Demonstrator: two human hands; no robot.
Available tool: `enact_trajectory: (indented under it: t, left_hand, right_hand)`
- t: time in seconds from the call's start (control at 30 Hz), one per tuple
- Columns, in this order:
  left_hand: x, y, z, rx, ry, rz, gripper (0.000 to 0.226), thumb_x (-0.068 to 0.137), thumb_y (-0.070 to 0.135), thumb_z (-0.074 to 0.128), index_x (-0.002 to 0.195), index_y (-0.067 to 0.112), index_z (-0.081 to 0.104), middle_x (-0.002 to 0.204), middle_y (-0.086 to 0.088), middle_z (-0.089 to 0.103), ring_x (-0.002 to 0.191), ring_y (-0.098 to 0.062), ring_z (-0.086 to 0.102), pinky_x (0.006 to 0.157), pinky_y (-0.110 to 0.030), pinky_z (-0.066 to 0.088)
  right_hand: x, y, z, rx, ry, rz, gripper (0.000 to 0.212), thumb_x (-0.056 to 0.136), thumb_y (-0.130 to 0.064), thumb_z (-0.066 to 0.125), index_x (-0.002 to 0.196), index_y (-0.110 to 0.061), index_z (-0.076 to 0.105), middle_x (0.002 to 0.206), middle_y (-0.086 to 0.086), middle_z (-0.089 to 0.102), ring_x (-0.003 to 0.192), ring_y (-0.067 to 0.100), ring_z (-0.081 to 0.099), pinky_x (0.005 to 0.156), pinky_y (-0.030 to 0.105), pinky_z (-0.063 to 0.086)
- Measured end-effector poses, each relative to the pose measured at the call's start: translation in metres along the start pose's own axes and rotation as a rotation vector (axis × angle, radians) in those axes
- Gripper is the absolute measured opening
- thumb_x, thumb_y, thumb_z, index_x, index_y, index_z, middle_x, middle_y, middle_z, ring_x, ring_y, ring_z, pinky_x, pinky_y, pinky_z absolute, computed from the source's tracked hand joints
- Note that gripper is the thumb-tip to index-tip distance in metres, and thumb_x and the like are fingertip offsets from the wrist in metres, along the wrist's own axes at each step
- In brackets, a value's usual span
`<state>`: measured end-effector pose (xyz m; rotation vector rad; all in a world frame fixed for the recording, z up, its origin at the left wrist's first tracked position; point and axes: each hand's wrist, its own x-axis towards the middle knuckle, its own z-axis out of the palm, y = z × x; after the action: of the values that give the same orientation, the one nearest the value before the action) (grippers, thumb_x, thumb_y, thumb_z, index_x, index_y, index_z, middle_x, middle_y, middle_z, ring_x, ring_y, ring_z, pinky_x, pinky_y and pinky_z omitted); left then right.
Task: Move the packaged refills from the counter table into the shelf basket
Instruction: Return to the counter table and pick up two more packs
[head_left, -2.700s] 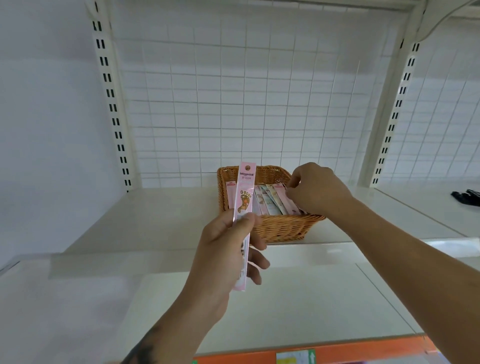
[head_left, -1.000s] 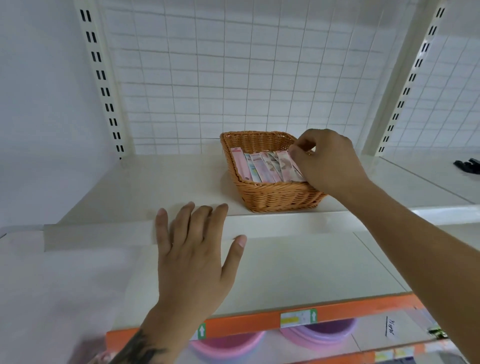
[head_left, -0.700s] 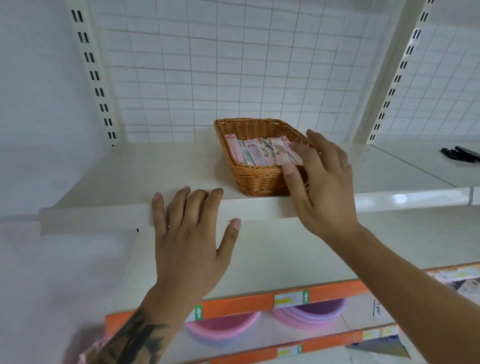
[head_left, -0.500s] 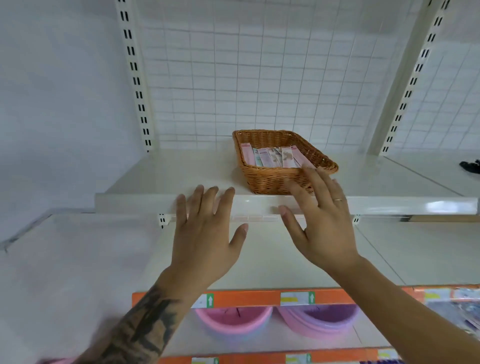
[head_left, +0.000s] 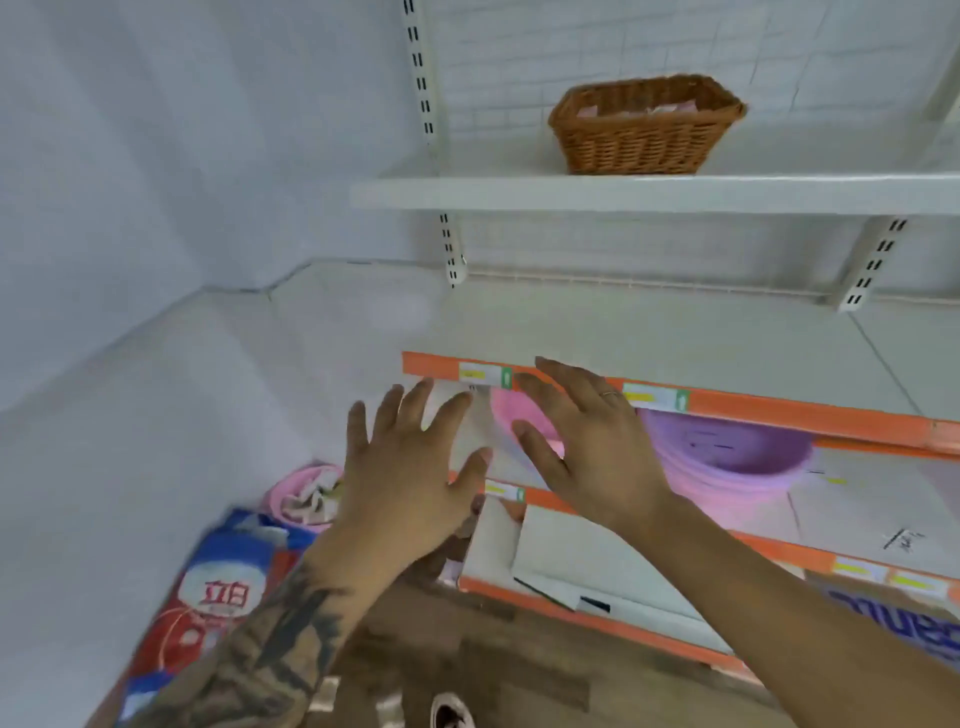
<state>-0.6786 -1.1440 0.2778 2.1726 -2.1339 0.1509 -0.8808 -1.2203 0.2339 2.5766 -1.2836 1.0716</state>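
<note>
We see the brown basket sitting on the white shelf, high up now, while a moment ago it was right in front of the hands. The packaged refills are inside the basket, and only a few pale tops peek over its rim. Both hands have come down, well below the basket. The left hand is flat with its fingers spread apart and holds nothing. The right hand is just beside it, fingers also straight and apart, holding nothing; before, it was touching the refills in the basket. Far below the basket we now see a pink bowl and a purple bowl behind the orange shelf edge, and a blue and red bag down by the floor.
</note>
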Motion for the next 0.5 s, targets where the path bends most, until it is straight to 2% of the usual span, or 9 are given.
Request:
enact_trajectory:
  t: [0.1,0.2,0.33,0.5]
  left_hand:
    - [-0.054,-0.021,0.005,0.076,-0.096,-0.094,0.069,0.095,0.074,0.023,0.157,0.043,0.023,0.172,0.000,0.018,0.158,-0.030,0.017,0.124,-0.061,0.008]
    - [-0.097,-0.040,0.001,0.089,-0.107,-0.192,0.068,0.094,0.072,0.023,0.156,0.043,0.027,0.170,-0.001,0.022,0.157,-0.032,0.020,0.123,-0.062,0.010]
    - [-0.145,-0.068,-0.009,0.089,-0.113,-0.294,0.069,0.093,0.069,0.023,0.156,0.044,0.025,0.171,-0.001,0.018,0.157,-0.029,0.016,0.124,-0.061,0.009]
    - [-0.219,-0.118,-0.020,0.054,-0.079,-0.416,0.070,0.093,0.070,0.022,0.154,0.040,0.036,0.168,-0.001,0.030,0.155,-0.029,0.025,0.124,-0.061,0.013]
  right_hand:
    - [-0.023,-0.040,0.020,0.056,-0.113,-0.015,0.051,0.101,-0.046,0.050,0.144,-0.021,0.057,0.148,0.013,0.055,0.129,0.037,0.055,0.104,0.049,0.049]
    - [-0.035,-0.077,0.030,0.083,-0.177,-0.048,0.053,0.100,-0.048,0.047,0.145,-0.023,0.057,0.150,0.012,0.054,0.130,0.036,0.055,0.105,0.048,0.049]
    - [-0.047,-0.130,0.033,0.109,-0.237,-0.108,0.054,0.100,-0.052,0.043,0.145,-0.025,0.056,0.152,0.009,0.053,0.131,0.036,0.055,0.105,0.048,0.049]
    - [-0.060,-0.221,0.040,0.153,-0.268,-0.186,0.055,0.100,-0.056,0.038,0.141,-0.026,0.059,0.148,0.009,0.058,0.129,0.037,0.059,0.103,0.052,0.052]
